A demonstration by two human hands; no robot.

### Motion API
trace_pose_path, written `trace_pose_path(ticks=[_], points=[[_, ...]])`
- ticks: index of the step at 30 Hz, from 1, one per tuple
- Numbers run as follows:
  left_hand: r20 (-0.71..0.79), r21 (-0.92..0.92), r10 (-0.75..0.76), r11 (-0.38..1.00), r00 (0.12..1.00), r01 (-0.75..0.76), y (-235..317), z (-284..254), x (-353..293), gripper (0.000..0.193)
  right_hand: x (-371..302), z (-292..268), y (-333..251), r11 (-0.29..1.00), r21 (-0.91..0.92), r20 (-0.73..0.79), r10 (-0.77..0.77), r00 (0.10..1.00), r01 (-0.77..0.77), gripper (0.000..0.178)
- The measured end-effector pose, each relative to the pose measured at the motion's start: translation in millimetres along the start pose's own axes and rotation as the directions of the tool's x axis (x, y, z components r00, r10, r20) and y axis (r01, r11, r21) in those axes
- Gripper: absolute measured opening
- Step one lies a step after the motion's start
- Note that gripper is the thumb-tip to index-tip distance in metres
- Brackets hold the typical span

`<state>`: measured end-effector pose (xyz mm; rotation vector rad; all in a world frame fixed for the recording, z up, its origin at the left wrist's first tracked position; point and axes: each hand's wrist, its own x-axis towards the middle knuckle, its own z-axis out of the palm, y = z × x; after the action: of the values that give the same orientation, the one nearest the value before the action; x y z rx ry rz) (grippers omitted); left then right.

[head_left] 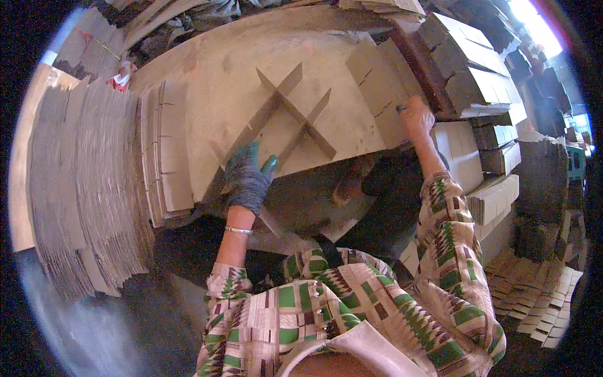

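A half-built cardboard divider grid (290, 114) of interlocked slotted strips lies on a pale work board (220, 81). My left hand (247, 178), in a grey-green glove, rests on the near end of the grid's strips at the board's front edge and holds them down. My right hand (417, 115), bare, reaches to the right and touches the edge of a stack of slotted cardboard strips (380, 85) lying on the board's right side. Whether its fingers pinch a strip is hidden.
A fanned pile of cardboard strips (88, 182) fills the left side, with a smaller stack (168, 151) beside the board. Bundles of folded dividers (477, 75) are stacked at the right, and more lie on the floor (534, 301) at lower right.
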<state>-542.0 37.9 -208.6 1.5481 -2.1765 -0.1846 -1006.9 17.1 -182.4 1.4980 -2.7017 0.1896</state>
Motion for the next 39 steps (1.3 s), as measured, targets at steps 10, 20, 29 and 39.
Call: trace_pose_path(ticks=[10,20,29,39], points=[[0.346,0.079,-0.096,0.994,0.933,0.073,-6,35,-17,0.025,-31,-7,-39,0.992,0.119,-0.083,-0.032,0.996,0.042,0.036],[0.337,0.116,-0.155,0.986,0.929,0.123,-5,45,-13,0.030,-155,-43,-159,0.654,0.579,-0.182,-0.479,0.859,0.488,0.089],[0.424,0.058,-0.146,0.989,0.894,0.134,3,38,-2,0.031,-189,15,-193,0.596,0.459,-0.044,-0.725,0.687,0.658,0.103],[0.426,0.046,-0.206,0.977,0.881,0.206,-1,40,-4,0.031,-192,18,-207,0.596,0.447,0.003,-0.746,0.666,0.667,0.100]])
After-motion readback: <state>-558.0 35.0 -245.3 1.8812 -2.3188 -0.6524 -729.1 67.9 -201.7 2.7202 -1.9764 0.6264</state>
